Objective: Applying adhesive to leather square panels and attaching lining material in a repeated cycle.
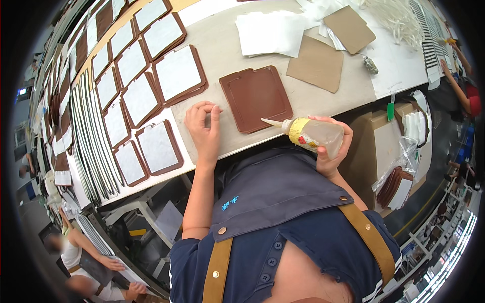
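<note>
My right hand (335, 146) grips a translucent squeeze bottle (322, 132) with a yellow label and a long tapered nozzle. The nozzle tip points left over the lower part of a brown leather-like panel (257, 96), which lies flat on the table before me. Whether the tip touches the panel cannot be told. Left of the panel, my left hand (204, 121) hovers at or rests on the grey table surface with fingers loosely curled, holding nothing visible. Stacks of brown panels with white backing (178, 74) lie beyond it to the left.
Brown board pieces (316, 64) and white sheets (271, 34) lie at the back right, near a small greyish lump (370, 65). Long dark-edged strips (91, 140) lie far left. A cardboard box (373, 151) stands right, below the table edge. Other people work at both sides.
</note>
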`<state>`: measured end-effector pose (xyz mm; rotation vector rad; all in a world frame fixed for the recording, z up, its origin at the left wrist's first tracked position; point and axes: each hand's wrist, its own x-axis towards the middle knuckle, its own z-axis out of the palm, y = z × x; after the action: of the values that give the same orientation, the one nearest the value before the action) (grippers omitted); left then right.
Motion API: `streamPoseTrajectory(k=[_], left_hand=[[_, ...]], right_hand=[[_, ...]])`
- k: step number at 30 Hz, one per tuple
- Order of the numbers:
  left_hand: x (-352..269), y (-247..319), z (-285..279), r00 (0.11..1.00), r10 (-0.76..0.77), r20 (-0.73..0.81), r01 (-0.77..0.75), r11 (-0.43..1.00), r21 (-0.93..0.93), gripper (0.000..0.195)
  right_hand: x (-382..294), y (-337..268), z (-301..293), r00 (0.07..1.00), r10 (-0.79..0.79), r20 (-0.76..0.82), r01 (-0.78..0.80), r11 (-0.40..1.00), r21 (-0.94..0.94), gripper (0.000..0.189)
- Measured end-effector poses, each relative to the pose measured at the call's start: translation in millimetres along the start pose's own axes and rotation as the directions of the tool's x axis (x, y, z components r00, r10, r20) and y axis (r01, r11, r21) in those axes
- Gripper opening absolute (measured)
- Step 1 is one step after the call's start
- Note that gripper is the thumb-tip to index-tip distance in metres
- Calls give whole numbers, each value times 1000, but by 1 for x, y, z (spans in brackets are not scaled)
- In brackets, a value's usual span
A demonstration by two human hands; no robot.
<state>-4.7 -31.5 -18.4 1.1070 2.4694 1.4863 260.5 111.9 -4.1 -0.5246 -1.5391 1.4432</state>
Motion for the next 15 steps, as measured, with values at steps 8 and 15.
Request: streamPoseTrajectory(k=[8,15], left_hand=[[1,2,3,1000,-12,4,12,1000,2,15],[-1,0,1,999,-37,-4,38,999,5,14]], right_hand=[[4,11,32,990,-65,124,49,990,134,80],[63,34,-31,898,-5,-440,-33,996,-78,87]])
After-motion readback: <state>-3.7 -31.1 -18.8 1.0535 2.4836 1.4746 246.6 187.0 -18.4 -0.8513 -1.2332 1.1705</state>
